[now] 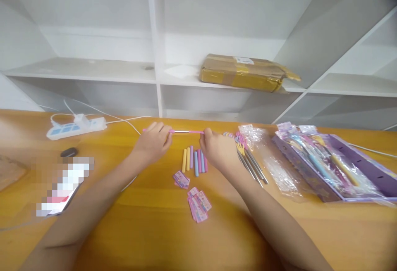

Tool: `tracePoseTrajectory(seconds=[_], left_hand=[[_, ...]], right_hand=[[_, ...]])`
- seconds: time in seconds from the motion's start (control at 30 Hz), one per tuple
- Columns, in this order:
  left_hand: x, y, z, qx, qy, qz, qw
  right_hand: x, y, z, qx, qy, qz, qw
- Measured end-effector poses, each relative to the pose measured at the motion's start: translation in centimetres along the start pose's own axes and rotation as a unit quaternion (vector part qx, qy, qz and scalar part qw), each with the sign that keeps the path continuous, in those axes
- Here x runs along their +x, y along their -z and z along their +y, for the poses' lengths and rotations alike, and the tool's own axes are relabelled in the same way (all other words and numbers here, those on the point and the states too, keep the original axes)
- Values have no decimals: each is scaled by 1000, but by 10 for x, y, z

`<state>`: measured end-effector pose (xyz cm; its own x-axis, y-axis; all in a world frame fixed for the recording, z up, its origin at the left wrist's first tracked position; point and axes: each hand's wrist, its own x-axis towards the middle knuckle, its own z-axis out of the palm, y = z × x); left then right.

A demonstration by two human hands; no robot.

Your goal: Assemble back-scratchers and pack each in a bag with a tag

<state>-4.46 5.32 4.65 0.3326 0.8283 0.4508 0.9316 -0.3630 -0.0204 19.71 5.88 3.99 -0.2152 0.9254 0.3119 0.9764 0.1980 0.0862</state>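
Note:
My left hand (pixel 155 142) is closed around one end of a slim pink back scratcher (pixel 181 131) with a silver metal shaft. My right hand (pixel 216 146) grips its other end, so it spans level between both fists. Below it lie several yellow, purple, blue and pink tubes (pixel 187 159), partly behind my right hand. Small printed pink cards (pixel 198 205) are spread nearer to me, with another few cards (pixel 181 179) above them. Just right of my right hand lie several back scratchers (pixel 249 161) with metal rods and coloured, hand-shaped heads.
Crumpled clear plastic wrappers (pixel 281 172) lie beside a purple box (pixel 313 180) holding wrapped scratchers. At left are a white power strip (pixel 77 127) with cables, a black object (pixel 68 152) and a blurred phone (pixel 66 186). A taped carton (pixel 243 72) sits on the shelf behind.

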Motion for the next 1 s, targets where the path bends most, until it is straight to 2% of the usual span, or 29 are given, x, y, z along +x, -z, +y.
tracePoseTrajectory(seconds=[0.1, 0.17, 0.47, 0.77, 1.0], left_hand=[[-1, 5, 4, 12, 66, 2, 998], [-1, 8, 4, 19, 80, 1, 997], [0, 9, 4, 30, 71, 10, 997], [2, 12, 2, 19, 100, -18, 995], [3, 12, 2, 28, 103, -40, 994]], right_hand=[[-3, 0, -4, 20, 15, 23, 999], [-5, 0, -5, 29, 25, 35, 999], [-3, -2, -3, 31, 45, 26, 998], [-3, -7, 0, 47, 76, 66, 994], [-3, -5, 0, 46, 101, 45, 993]])
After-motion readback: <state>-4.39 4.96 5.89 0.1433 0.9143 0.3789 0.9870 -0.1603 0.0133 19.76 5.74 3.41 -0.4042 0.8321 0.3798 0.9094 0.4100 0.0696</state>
